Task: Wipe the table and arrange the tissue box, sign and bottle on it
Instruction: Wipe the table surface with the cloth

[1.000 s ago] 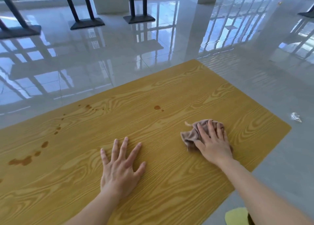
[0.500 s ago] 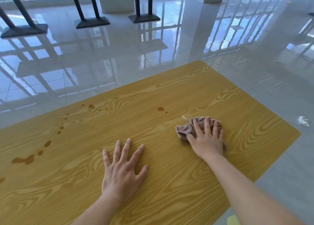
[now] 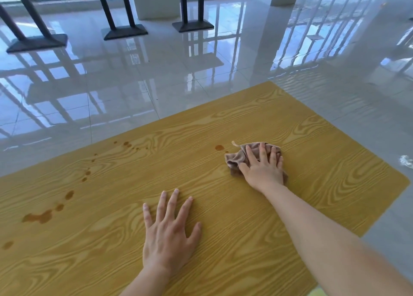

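A yellow wood-grain table (image 3: 335, 166) fills the lower view. My right hand (image 3: 263, 168) presses flat on a crumpled brown cloth (image 3: 234, 159) at the table's right middle. A small brown stain (image 3: 219, 147) lies just left of the cloth. My left hand (image 3: 167, 233) rests palm down with fingers spread near the front middle, holding nothing. More brown stains (image 3: 40, 217) run along the left side, and smaller drops (image 3: 127, 144) sit near the far edge. No tissue box, sign or bottle is in view.
Glossy tiled floor (image 3: 156, 76) surrounds the table. Black table bases (image 3: 125, 30) stand at the back left and centre, beside white pillars (image 3: 156, 0). A scrap of white litter (image 3: 405, 161) lies on the floor past the table's right corner.
My right hand has slid the cloth away from me and leftward, closer to the small stain. My left hand stays planted in the same spot.
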Motion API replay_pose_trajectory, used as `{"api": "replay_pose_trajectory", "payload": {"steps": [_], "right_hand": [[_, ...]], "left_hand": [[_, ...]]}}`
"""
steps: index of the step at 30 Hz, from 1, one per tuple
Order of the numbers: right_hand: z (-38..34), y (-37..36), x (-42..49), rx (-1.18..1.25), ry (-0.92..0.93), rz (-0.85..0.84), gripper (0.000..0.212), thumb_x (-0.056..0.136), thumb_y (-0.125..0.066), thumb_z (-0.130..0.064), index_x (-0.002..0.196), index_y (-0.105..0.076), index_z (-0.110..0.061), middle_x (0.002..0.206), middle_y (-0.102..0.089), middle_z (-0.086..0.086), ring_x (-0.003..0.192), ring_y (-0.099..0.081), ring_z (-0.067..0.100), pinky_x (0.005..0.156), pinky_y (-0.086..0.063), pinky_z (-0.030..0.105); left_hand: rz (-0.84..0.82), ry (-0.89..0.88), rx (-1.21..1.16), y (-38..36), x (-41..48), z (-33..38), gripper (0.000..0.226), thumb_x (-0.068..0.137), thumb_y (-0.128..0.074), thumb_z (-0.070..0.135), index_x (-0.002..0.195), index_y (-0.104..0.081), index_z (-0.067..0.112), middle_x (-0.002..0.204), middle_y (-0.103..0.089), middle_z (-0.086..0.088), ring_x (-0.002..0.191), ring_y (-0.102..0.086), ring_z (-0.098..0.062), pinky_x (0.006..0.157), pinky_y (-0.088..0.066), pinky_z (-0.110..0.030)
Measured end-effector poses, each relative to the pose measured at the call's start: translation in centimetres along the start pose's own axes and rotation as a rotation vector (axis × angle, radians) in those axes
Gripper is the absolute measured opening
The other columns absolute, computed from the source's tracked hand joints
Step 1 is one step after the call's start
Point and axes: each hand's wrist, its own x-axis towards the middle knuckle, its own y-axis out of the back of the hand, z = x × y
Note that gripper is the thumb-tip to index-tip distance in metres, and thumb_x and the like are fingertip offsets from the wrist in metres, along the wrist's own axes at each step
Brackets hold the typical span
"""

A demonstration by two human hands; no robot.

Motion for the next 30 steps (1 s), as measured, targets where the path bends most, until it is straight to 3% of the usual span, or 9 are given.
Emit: {"api": "replay_pose_trajectory", "payload": {"steps": [3, 7, 11, 14, 16, 19, 22, 26, 30], "right_hand": [[-2.7, -1.2, -1.9, -0.054, 0.179, 0.024, 0.066, 0.089, -0.005, -0.069, 0.15, 0.011, -0.049, 0.161, 0.025, -0.001, 0.147, 0.023, 0.033, 0.118, 0.011, 0.054], [2.2, -3.7, -7.6, -0.147, 0.512, 0.11, 0.065, 0.092, -0.021, -0.06, 0.149, 0.009, -0.053, 0.162, 0.021, -0.009, 0.148, 0.022, 0.021, 0.118, 0.009, 0.046], [7.0, -1.6, -5.2, -0.152, 0.214, 0.06, 0.064, 0.086, -0.005, -0.067, 0.144, 0.021, -0.056, 0.159, 0.03, -0.01, 0.145, 0.031, 0.018, 0.12, 0.011, 0.044], [3.8, -0.5, -1.4, -0.035, -0.098, 0.067, 0.07, 0.085, -0.005, -0.072, 0.15, 0.009, -0.051, 0.163, 0.021, -0.003, 0.148, 0.019, 0.03, 0.12, 0.007, 0.052], [0.7, -0.3, -0.3, 0.001, -0.133, 0.052, 0.071, 0.088, -0.009, -0.072, 0.152, 0.006, -0.046, 0.164, 0.018, 0.002, 0.148, 0.017, 0.037, 0.118, 0.007, 0.056], [-0.3, -1.7, -1.5, -0.086, 0.197, 0.118, 0.069, 0.087, -0.009, -0.072, 0.149, 0.012, -0.051, 0.162, 0.024, 0.001, 0.147, 0.021, 0.034, 0.118, 0.009, 0.055], [4.9, -1.6, -1.3, -0.143, 0.528, 0.125, 0.068, 0.09, -0.024, -0.065, 0.148, 0.011, -0.056, 0.163, 0.021, -0.006, 0.148, 0.023, 0.022, 0.118, 0.01, 0.046], [11.7, 2.1, 5.1, -0.157, 0.234, 0.063, 0.069, 0.081, -0.005, -0.072, 0.143, 0.02, -0.058, 0.16, 0.028, -0.006, 0.147, 0.027, 0.021, 0.12, 0.011, 0.045], [8.6, 3.7, 9.7, -0.029, -0.022, -0.007, 0.068, 0.088, -0.012, -0.067, 0.152, 0.006, -0.049, 0.163, 0.02, 0.001, 0.148, 0.019, 0.034, 0.118, 0.009, 0.056]], "left_hand": [[-0.022, -0.003, 0.002, 0.2, 0.0, -0.1, 0.069, 0.089, -0.025, 0.074, 0.149, -0.033, 0.04, 0.163, -0.021, 0.004, 0.152, 0.0, -0.023, 0.118, -0.003, -0.063], [-0.045, -0.01, -0.029, 0.6, 0.0, 0.0, 0.07, 0.09, -0.022, 0.075, 0.15, -0.032, 0.04, 0.163, -0.019, 0.004, 0.152, 0.001, -0.023, 0.117, -0.002, -0.064], [-0.074, 0.013, -0.044, 0.5, 0.0, 0.0, 0.066, 0.088, -0.03, 0.073, 0.145, -0.038, 0.041, 0.16, -0.026, 0.004, 0.152, -0.006, -0.025, 0.116, -0.002, -0.066], [-0.061, 0.034, -0.068, 0.8, 2.3, 1.2, 0.059, 0.085, -0.036, 0.068, 0.134, -0.046, 0.036, 0.146, -0.037, -0.003, 0.145, -0.022, -0.031, 0.111, -0.01, -0.072], [-0.053, 0.071, -0.061, 1.0, 5.5, 2.3, 0.061, 0.088, -0.027, 0.068, 0.141, -0.035, 0.039, 0.15, -0.026, -0.003, 0.147, -0.01, -0.029, 0.11, -0.005, -0.074], [-0.058, 0.166, -0.051, 0.7, 9.8, 3.4, 0.067, 0.089, -0.012, 0.072, 0.151, -0.008, 0.046, 0.164, 0.001, -0.001, 0.149, 0.017, -0.028, 0.106, 0.011, -0.075], [-0.044, 0.216, 0.012, -0.2, 10.5, 3.5, 0.071, 0.085, 0.0, 0.077, 0.151, 0.003, 0.049, 0.165, 0.007, 0.0, 0.149, 0.02, -0.027, 0.106, 0.013, -0.073], [0.0, 0.233, 0.039, -0.7, 10.5, 3.6, 0.073, 0.084, 0.001, 0.08, 0.15, -0.002, 0.05, 0.165, -0.003, 0.001, 0.151, 0.01, -0.027, 0.109, 0.007, -0.073], [-0.007, 0.234, 0.059, -0.8, 10.5, 3.8, 0.073, 0.083, 0.001, 0.08, 0.15, -0.001, 0.051, 0.165, -0.002, 0.002, 0.151, 0.011, -0.026, 0.11, 0.006, -0.072]]}}
